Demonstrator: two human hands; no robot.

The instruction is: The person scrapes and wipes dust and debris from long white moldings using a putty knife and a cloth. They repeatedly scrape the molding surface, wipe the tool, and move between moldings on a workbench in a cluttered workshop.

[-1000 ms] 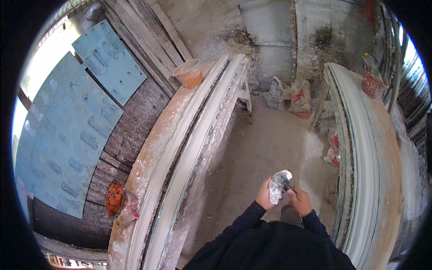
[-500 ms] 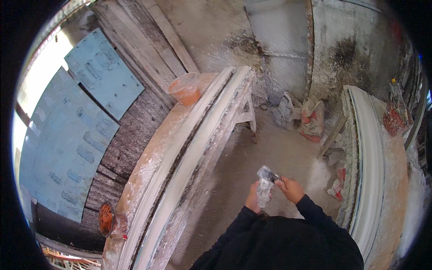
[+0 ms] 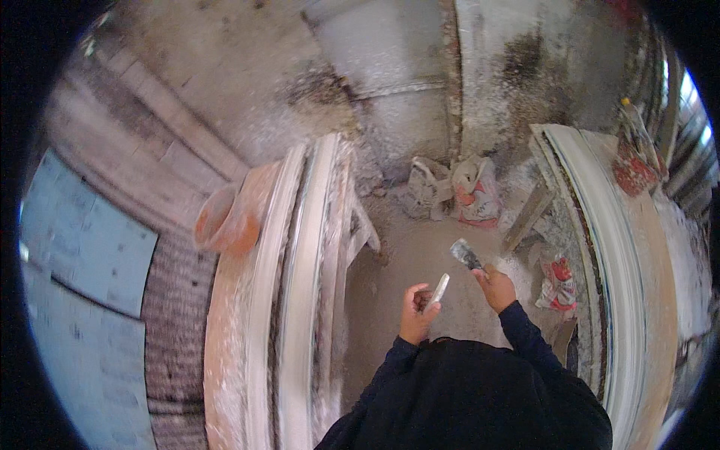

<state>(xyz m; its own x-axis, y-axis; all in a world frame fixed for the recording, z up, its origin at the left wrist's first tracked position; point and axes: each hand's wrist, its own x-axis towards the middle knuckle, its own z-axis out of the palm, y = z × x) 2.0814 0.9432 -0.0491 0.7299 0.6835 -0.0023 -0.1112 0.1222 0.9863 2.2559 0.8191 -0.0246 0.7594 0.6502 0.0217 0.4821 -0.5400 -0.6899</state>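
Note:
My left hand (image 3: pixel 415 315) holds a thin, flat, pale piece (image 3: pixel 441 290), tilted with its edge toward me, between thumb and fingers. A putty knife (image 3: pixel 466 253) with a dusty, whitish-grey blade is gripped in my right hand (image 3: pixel 497 289), the blade pointing up and to the left. The two tools are apart, held in front of my body over the dusty floor between two benches. What material the pale piece is made of, I cannot tell.
Long white moulding strips lie along the left bench (image 3: pixel 232 330) and the right bench (image 3: pixel 652 300). An orange-stained bucket (image 3: pixel 231 225) stands on the left one. Bags (image 3: pixel 476 196) sit by the far wall; a torn bag (image 3: pixel 556 283) lies near the right bench. Blue panels (image 3: pixel 90 225) are at far left.
My view has turned left, so the benches shifted in the picture. My hands have moved apart; the putty knife has come away from the pale piece, which now shows its edge.

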